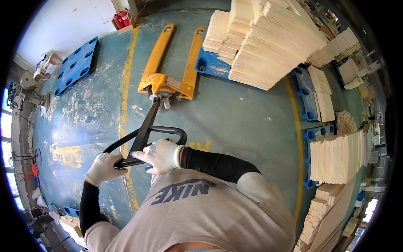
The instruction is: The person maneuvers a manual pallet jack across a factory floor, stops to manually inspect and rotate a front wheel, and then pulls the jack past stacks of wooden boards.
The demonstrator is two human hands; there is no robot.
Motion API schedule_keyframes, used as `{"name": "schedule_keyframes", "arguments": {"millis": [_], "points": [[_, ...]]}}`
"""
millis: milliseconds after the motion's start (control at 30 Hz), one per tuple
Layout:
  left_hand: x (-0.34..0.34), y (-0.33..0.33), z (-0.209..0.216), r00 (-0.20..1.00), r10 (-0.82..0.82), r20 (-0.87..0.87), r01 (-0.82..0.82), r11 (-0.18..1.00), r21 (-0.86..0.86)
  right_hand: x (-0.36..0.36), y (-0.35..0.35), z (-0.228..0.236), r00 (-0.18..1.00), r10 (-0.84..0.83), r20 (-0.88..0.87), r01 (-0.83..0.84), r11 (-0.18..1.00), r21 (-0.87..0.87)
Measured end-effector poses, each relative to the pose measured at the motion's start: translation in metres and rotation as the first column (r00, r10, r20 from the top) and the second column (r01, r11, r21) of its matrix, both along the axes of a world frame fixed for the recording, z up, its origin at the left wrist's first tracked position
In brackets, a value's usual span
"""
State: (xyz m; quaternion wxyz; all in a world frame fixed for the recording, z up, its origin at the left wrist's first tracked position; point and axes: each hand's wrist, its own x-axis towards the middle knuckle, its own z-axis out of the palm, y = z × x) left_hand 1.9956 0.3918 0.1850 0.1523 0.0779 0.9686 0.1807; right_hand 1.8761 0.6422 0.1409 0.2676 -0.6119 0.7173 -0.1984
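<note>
The gloved left hand (103, 169) and right hand (162, 156) are gripping a black handle (145, 131).
The left is clasping its eight o'clock side, the right its four o'clock; the yellow pallet jack (168, 85) is standing beyond the grip at one o'clock, forks (157, 54) pointing toward twelve.

White gloves (164, 157) and black sleeves (216, 163) accompany a grey T-shirt (205, 218).

Legible: 1 dark word (179, 194) across grey shirt (214, 222), nearer than black handle (145, 129). Yellow floor letters (205, 146) right of handle, partly hidden. Pallet truck (189, 87) label (173, 82), beyond handle: unreadable.
</note>
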Motion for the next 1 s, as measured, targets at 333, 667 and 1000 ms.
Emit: {"name": "schedule_keyframes", "arguments": {"millis": [333,667,1000], "points": [[0.214,0.176,-0.04,0.985,0.171,0.004,-0.171,0.98,0.105,0.163,0.191,0.002,0.999,-0.032,-0.026,0.035,0.994,0.107],[0.391,0.332,-0.062,0.954,0.246,-0.174,-0.211,0.957,0.198,0.337,0.333,-0.008,0.936,-0.205,-0.286,0.23,0.972,0.057],[0.549,0.492,-0.06,0.974,0.214,-0.077,-0.2,0.968,0.154,0.49,0.486,-0.013,0.901,-0.245,-0.357,0.267,0.964,0.014]]}}
